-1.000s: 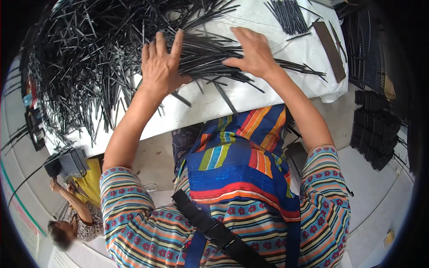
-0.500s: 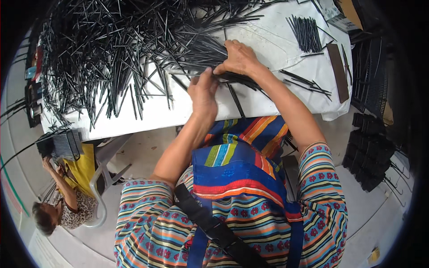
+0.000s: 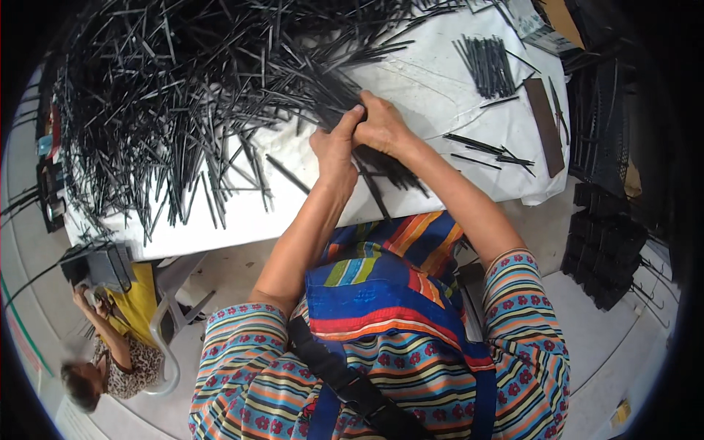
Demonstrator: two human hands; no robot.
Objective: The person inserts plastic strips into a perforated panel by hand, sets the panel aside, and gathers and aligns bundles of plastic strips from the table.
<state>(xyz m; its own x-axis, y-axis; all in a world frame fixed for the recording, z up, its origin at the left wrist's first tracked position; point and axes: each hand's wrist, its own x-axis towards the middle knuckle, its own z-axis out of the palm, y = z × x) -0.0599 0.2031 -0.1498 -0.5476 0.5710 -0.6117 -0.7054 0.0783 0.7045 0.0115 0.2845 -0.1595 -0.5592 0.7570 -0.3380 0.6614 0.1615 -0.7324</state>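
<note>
The bundle [image 3: 381, 170] of black sticks sat mid-frame on the white table [image 3: 440, 88], its middle hidden inside both fists, so its count was unclear. Its long axis ran from upper left to lower right, ends fanning toward the table edge. The left hand [image 3: 336, 149] and right hand [image 3: 380, 126] clenched it, touching each other beside the pile [image 3: 205, 88].

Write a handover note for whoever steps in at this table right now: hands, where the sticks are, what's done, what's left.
Left hand and right hand: pressed together, both closed on a bundle of thin black sticks at the near table edge.
Big loose pile covers the left and far side of the white table.
Done: a small neat stack lies far right; a few strays right of the hands.
Left: most of the pile lies unsorted.
</note>
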